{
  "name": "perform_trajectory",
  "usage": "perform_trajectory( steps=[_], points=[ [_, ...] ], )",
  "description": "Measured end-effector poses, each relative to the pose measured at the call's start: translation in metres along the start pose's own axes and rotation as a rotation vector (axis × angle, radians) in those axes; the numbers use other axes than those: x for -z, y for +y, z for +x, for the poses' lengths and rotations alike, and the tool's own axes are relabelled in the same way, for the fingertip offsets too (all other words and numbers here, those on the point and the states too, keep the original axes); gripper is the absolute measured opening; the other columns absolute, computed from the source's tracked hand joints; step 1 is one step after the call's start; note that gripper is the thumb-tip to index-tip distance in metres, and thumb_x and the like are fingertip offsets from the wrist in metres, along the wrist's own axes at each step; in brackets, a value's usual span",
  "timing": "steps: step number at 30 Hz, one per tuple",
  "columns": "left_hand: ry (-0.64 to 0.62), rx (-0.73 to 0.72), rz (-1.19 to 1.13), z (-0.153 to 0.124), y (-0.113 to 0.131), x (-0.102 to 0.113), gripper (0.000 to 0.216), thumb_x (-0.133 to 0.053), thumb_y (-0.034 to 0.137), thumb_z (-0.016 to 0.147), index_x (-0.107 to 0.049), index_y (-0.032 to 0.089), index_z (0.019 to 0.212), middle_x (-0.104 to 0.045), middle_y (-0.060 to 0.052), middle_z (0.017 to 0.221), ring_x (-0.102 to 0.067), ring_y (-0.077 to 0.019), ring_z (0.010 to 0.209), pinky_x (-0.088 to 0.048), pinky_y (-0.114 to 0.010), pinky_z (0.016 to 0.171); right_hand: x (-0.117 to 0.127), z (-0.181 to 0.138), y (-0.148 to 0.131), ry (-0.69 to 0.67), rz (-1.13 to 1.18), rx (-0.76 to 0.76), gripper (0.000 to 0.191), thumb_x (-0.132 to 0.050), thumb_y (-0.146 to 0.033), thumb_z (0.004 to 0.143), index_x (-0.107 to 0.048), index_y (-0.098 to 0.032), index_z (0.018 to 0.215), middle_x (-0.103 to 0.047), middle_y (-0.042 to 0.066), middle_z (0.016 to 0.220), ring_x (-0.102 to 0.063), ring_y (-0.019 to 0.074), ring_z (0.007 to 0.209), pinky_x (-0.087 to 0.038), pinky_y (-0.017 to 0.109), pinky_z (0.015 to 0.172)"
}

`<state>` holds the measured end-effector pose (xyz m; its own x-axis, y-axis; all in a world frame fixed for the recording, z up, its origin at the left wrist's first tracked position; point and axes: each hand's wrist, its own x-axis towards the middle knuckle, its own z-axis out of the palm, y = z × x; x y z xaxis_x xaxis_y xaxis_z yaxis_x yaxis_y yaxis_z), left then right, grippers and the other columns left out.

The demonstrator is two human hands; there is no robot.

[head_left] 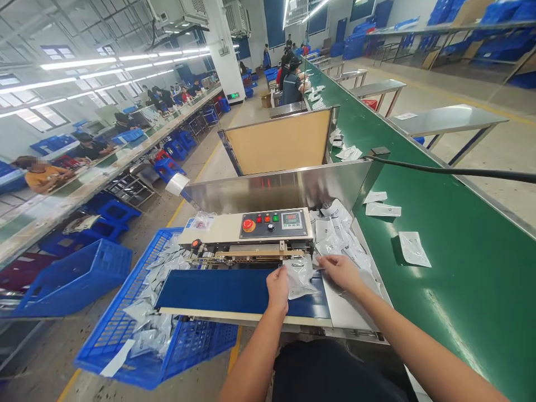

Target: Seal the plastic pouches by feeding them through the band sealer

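Observation:
My left hand (278, 288) is closed on the left edge of a small white plastic pouch (300, 273) with dark print. The pouch is upright at the right end of the band sealer (247, 226), its top edge at the sealing band. My right hand (340, 272) is just right of the pouch, fingertips pinched together; a pale edge shows by them, and I cannot tell which pouch it belongs to. Behind that hand lies a pile of similar white pouches (337, 229). Below the sealing band runs a blue conveyor belt (218, 287).
A blue crate (94, 340) with many pouches stands at the sealer's left end. On my right runs a long green conveyor (452, 290) with scattered pouches (414, 249). A metal panel (268, 190) rises behind the sealer. A black cable (452, 169) crosses the conveyor. Several people sit farther off.

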<state>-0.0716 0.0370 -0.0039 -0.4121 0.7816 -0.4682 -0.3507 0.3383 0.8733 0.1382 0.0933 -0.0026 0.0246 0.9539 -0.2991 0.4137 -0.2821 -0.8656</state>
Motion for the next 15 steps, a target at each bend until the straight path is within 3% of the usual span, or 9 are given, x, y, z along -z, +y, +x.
perform_trajectory(
  steps=[2,4,6,8,12,15],
  points=[
    [0.153,-0.134,0.017,-0.007,0.008,0.026,0.053,-0.084,0.062,0.081,-0.084,0.012,0.098,-0.082,-0.015,0.097,-0.077,-0.0280,0.092,-0.059,-0.035,0.078,0.013,0.021,0.004,0.217,-0.196,0.102,0.044,-0.064,-0.059,0.088,-0.080,-0.019,0.094,-0.079,0.013,0.092,-0.071,0.0274,0.084,-0.052,0.036,0.076],
    [0.275,-0.274,0.094,-0.018,0.014,0.054,0.052,-0.077,0.061,0.090,-0.084,0.014,0.111,-0.082,-0.017,0.114,-0.077,-0.0301,0.106,-0.062,-0.037,0.087,0.024,0.042,0.008,0.337,-0.338,0.105,0.043,-0.066,-0.055,0.086,-0.080,-0.017,0.102,-0.079,0.017,0.107,-0.071,0.0323,0.099,-0.052,0.039,0.085],
    [0.287,-0.340,0.196,-0.030,0.019,0.075,0.053,-0.070,0.063,0.096,-0.083,0.016,0.115,-0.081,-0.018,0.118,-0.077,-0.0307,0.110,-0.063,-0.039,0.088,0.030,0.057,0.013,0.288,-0.414,0.068,0.041,-0.067,-0.054,0.086,-0.079,-0.017,0.099,-0.078,0.018,0.105,-0.070,0.0338,0.099,-0.051,0.040,0.085],
    [0.236,-0.371,0.253,-0.041,0.022,0.084,0.055,-0.065,0.065,0.099,-0.083,0.015,0.111,-0.081,-0.017,0.113,-0.077,-0.0300,0.105,-0.063,-0.039,0.088,0.033,0.064,0.018,0.211,-0.414,0.075,0.040,-0.063,-0.055,0.089,-0.078,-0.019,0.094,-0.077,0.015,0.098,-0.069,0.0312,0.089,-0.051,0.040,0.083],
    [0.060,-0.409,0.241,-0.050,0.019,0.059,0.054,-0.066,0.066,0.099,-0.084,0.015,0.100,-0.082,-0.016,0.100,-0.077,-0.0281,0.094,-0.063,-0.038,0.086,0.035,0.067,0.022,0.278,-0.347,0.157,0.047,-0.059,-0.059,0.092,-0.075,-0.018,0.109,-0.078,0.015,0.109,-0.067,0.0263,0.081,-0.051,0.040,0.085],
    [-0.102,-0.410,0.219,-0.050,0.011,0.024,0.053,-0.065,0.064,0.101,-0.084,0.015,0.101,-0.081,-0.015,0.097,-0.077,-0.0272,0.091,-0.062,-0.036,0.081,0.038,0.069,0.014,0.254,-0.347,0.068,0.047,-0.070,-0.059,0.085,-0.075,-0.017,0.105,-0.078,0.015,0.101,-0.068,0.0279,0.086,-0.049,0.037,0.081]
  ],
)
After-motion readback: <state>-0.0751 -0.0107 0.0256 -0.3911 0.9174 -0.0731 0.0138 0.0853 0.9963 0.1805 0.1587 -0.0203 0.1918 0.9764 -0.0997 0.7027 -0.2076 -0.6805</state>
